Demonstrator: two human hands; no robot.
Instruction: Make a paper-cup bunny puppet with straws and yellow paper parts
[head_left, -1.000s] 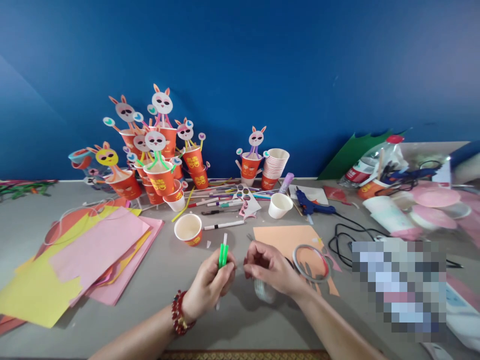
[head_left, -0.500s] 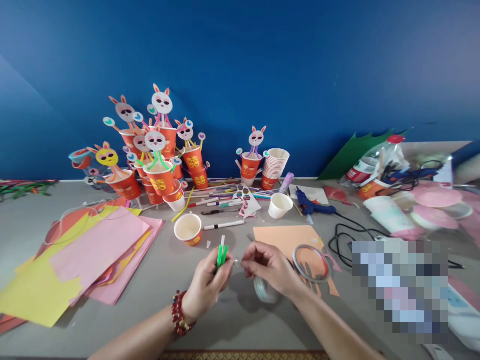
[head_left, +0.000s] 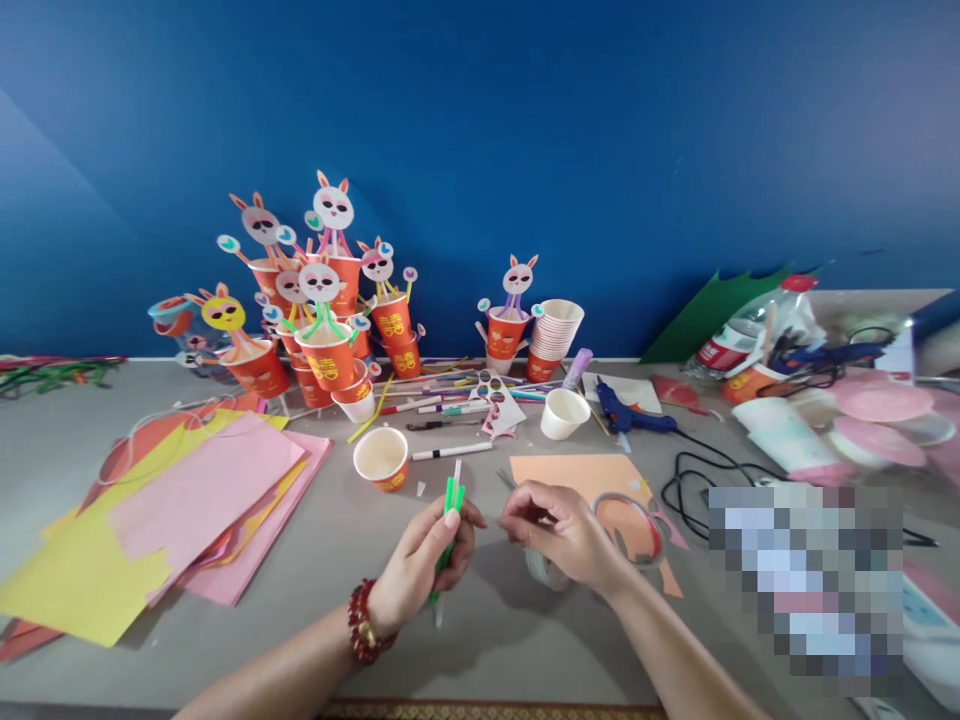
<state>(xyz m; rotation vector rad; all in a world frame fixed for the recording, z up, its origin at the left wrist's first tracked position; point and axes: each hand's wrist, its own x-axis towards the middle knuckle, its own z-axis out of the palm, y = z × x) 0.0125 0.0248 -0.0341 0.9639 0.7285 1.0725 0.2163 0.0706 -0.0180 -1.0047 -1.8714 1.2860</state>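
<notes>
While gap parts hands (head_left: 559, 530), left (head_left: 421, 555) grips green straws (head_left: 454, 495)

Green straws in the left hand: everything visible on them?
Two slim, bright green straws, plastic by the look, side by side, with a whitish stick showing past them at top and bottom. They stand tilted, tops leaning right, gripped by the left hand with its thumb across the front. Thumb and fingers hide part of their length. The right hand does not touch them.
</notes>
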